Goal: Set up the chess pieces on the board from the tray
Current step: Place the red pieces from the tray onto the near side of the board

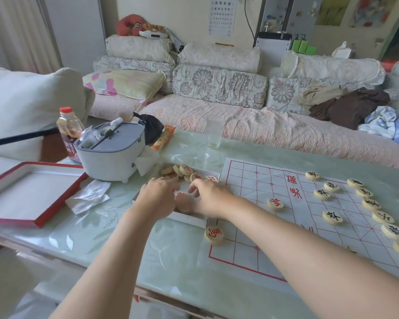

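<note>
Both in together: left hand (158, 194) and right hand (209, 196) curl over the red pieces (186, 170) in the tray (189, 218), just left of the board (251, 180). Holding any? Can't tell. Best pinch one cleanly and lift it clear.

The one camera rides on my head, wide-angled, looking forward and down from close above the table (124, 226), so the tray (189, 218) sits near at mid-frame, the board (247, 180) spreads to the lower right, and the sofa (240, 120) fills the far side beyond it.
</note>
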Tool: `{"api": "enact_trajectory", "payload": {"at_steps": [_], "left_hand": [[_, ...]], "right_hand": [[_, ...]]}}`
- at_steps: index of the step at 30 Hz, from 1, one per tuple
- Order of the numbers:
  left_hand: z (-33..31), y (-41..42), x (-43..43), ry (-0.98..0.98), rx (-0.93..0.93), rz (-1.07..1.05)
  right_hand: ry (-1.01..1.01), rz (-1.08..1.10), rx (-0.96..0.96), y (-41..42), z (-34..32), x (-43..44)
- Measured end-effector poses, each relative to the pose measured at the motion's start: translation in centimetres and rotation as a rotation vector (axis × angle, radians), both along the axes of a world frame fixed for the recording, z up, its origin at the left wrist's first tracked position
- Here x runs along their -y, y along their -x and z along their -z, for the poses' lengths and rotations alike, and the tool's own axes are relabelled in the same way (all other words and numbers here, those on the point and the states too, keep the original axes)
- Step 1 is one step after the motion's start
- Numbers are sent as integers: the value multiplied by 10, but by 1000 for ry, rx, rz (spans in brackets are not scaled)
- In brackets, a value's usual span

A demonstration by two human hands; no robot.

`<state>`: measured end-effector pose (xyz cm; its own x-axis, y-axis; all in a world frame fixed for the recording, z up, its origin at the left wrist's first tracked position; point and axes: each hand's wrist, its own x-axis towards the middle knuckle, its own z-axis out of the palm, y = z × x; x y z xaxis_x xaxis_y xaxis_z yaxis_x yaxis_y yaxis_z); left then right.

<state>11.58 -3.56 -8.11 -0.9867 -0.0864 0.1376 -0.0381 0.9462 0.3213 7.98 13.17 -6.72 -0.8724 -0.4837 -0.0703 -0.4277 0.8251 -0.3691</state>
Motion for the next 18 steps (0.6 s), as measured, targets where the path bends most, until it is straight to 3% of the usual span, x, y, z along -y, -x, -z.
{"api": "enact_trajectory", "payload": {"at_steps": [6,13,15,18], "left_hand": [[-5,1,-6,53,75,29],[-6,6,-4,-53,87,70],[-10,7,-1,-128,44,13],[-12,9,8,-204,-72,-119]], "right_hand": [[32,36,-29,1,20,11],[416,82,31,3,14,9],[414,89,23,9,11,9],[236,49,25,14,8,14]]}}
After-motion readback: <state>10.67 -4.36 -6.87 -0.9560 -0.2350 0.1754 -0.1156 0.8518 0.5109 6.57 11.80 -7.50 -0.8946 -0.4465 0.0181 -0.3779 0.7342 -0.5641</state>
